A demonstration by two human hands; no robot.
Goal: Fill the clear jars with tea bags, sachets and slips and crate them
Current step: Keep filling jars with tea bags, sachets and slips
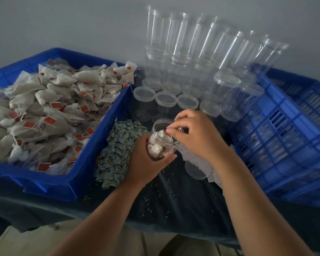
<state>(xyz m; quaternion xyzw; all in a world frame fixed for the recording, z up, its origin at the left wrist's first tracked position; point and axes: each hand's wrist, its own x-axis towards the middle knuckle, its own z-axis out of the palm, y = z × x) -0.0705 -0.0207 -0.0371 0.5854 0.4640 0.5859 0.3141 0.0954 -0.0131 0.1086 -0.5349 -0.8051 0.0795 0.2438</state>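
Note:
My left hand [146,159] grips a clear jar [163,139] tilted toward me above the dark table, with several white tea bags inside it. My right hand [194,133] is at the jar's open mouth, fingertips curled and pinching a tea bag [169,134] at the rim. A blue bin [92,137] at the left is heaped with tea bags with red tags [44,111]. A pile of small printed sachets [118,152] lies just left of the jar. White paper slips [190,154] lie under my right wrist.
Stacks of empty clear jars with lids [188,71] stand at the back centre. An empty blue slatted crate [288,130] sits at the right. A loose clear lid [196,170] lies on the dark tablecloth [183,204], with scattered crumbs around it.

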